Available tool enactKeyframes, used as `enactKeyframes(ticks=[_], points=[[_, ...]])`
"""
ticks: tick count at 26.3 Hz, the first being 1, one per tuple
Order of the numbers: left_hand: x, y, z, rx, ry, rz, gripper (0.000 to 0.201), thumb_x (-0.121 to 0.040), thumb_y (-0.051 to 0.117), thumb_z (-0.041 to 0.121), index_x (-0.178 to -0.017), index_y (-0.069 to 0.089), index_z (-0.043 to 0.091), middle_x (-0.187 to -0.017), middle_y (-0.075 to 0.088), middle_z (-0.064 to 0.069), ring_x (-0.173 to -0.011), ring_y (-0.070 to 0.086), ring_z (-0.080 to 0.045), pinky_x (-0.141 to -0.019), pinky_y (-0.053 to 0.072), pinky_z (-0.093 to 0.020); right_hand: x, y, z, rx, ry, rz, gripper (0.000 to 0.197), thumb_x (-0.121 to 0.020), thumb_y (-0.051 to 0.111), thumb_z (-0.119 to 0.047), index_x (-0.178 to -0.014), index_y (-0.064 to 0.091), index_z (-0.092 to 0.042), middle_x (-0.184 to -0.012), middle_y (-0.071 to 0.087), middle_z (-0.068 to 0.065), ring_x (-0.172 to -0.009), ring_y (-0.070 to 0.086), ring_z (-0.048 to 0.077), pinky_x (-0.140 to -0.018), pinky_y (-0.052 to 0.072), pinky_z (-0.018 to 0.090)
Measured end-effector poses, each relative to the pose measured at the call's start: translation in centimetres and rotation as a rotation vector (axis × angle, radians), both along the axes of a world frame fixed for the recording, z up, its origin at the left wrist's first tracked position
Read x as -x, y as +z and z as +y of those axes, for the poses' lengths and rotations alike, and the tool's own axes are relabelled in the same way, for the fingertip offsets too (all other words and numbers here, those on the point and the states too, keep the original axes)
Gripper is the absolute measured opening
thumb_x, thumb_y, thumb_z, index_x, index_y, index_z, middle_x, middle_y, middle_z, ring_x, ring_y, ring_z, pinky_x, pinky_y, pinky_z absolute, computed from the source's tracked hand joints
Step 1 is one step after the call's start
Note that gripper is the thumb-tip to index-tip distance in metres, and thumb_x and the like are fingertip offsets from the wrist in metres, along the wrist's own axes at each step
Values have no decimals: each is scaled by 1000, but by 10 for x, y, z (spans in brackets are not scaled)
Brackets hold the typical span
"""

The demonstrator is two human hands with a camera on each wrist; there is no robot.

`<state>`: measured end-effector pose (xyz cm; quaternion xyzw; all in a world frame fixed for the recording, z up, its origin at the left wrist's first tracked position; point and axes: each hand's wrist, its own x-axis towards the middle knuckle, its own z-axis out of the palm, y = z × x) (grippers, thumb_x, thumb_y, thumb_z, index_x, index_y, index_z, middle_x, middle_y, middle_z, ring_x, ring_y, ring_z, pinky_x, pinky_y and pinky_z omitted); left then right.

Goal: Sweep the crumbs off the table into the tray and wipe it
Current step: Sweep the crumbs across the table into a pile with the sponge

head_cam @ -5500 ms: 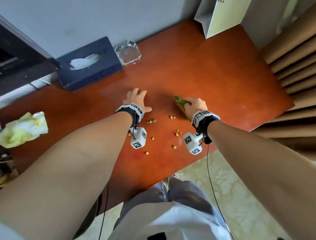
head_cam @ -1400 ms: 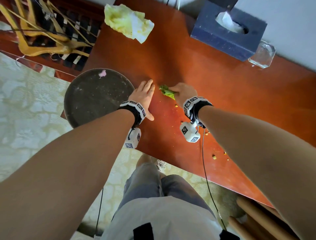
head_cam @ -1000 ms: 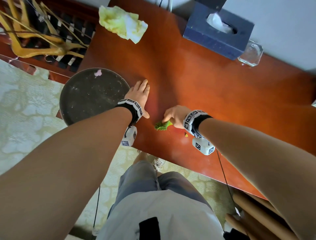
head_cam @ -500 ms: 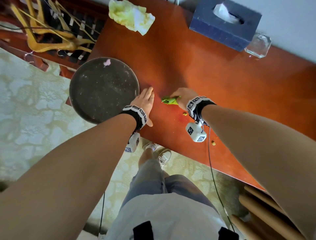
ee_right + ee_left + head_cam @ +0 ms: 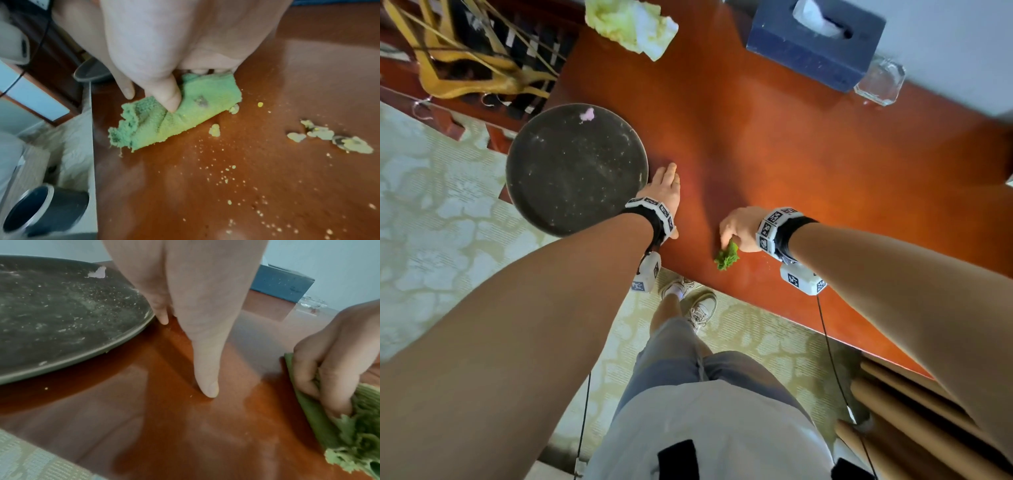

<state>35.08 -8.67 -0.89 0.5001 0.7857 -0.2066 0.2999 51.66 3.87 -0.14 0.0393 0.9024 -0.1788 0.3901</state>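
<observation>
The right hand [image 5: 739, 228] has its fingers and thumb curled round a folded green cloth [image 5: 174, 116], pinching it and pressing it down on the red-brown table [image 5: 825, 164] close to the near edge; in the right wrist view the thumb lies on top of the cloth and the frayed end of the cloth points toward the table edge. Pale yellow crumbs [image 5: 329, 138] lie on the wood just beside the cloth, a few larger flakes in a short row and a scatter of fine specks nearer the camera (in the head view they are too small to make out). The left hand [image 5: 664, 192] rests flat on the table with straight, relaxed fingers held together and grips nothing; its fingertips [image 5: 207, 391] touch the wood, and the hand lies just beside the rim of the dark round tray [image 5: 544, 192], which overhangs the left end of the table. The tray's surface is dusted with pale specks, and a small pink scrap [image 5: 587, 114] sits near its far rim. The two hands are near each other but apart. At the far side of the table stand a dark blue tissue box [image 5: 815, 44], a clear glass ashtray [image 5: 880, 80] touching or just beside it, and a crumpled yellow-white cloth [image 5: 630, 24] at the far left corner
</observation>
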Motion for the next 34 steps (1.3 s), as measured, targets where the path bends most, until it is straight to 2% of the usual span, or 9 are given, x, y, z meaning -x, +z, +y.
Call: enactKeyframes(ticks=[4, 10, 12, 14, 18, 22, 27, 31, 34], points=[[-2, 15, 17, -49, -25, 18, 113, -67, 81, 55, -150, 22, 7, -161, 8, -11, -146, 11, -31, -112, 29, -49, -6, 20, 10, 8, -357, 167, 35, -94, 43, -14, -113, 68, -29, -119, 59, -12, -109, 56, 16, -90, 47, 32], [-13, 24, 51, -142, -97, -61, 102, -68, 81, 50, -149, 30, 13, -160, 14, -6, -146, 14, -28, -109, 32, -53, -20, 30, 44, -80, -879, 345, 34, -93, 41, -8, -112, 68, -16, -99, 68, 2, -88, 64, 23, -72, 53, 32], [-17, 21, 62, -142, -125, -76, 106, -66, 82, 51, -150, 27, 15, -161, 12, -5, -146, 13, -28, -110, 32, -53, -31, 29, 58, -102, -1059, 378, 30, -91, 39, -4, -98, 67, -13, -75, 63, 0, -70, 61, 22, -55, 47, 24], [-22, 13, 69, -120, -134, -88, 115, -64, 84, 51, -152, 19, 17, -162, 4, -4, -148, 7, -29, -111, 29, -57, -43, 26, 69, -140, -1167, 375, 32, -90, 38, -1, -92, 64, -18, -65, 55, -5, -59, 55, 19, -52, 44, 23], [-32, -9, 74, -27, -116, -124, 134, -57, 88, 52, -154, -1, 28, -160, -22, -1, -147, -15, -35, -111, 14, -69, -61, 14, 91, -193, -1306, 302, 44, -90, 36, -4, -109, 67, -29, -87, 66, 1, -71, 61, 21, -63, 54, 31], [-37, -20, 71, -45, -141, -70, 139, -55, 88, 55, -154, -6, 28, -159, -26, -5, -147, -16, -38, -110, 13, -72, -54, 2, 87, -187, -1310, 236, 46, -92, 38, -9, -117, 65, -38, -102, 68, -1, -84, 65, 25, -76, 59, 38], [-36, -21, 73, -55, -130, -75, 140, -54, 89, 55, -154, -6, 29, -159, -26, -5, -147, -16, -38, -111, 13, -70, -20, -2, 50, -143, -855, 257, 39, -95, 46, -12, -115, 68, -37, -103, 68, -10, -93, 64, 19, -80, 53, 32], [-40, -15, 77, -31, -135, -62, 138, -56, 89, 53, -153, -5, 29, -159, -25, -6, -147, -15, -39, -111, 16, -67, -38, -4, 27, -69, -564, 75, 48, -90, 48, 0, -115, 69, -34, -119, 65, -14, -109, 61, 15, -89, 51, 33], [-41, -9, 84, -53, -132, -37, 127, -57, 89, 48, -152, 8, 25, -161, -11, -10, -147, -4, -40, -110, 25, -62, -54, 2, 24, -38, -651, 94, 49, -90, 44, 2, -116, 70, -30, -122, 65, -9, -112, 60, 19, -94, 50, 38]])
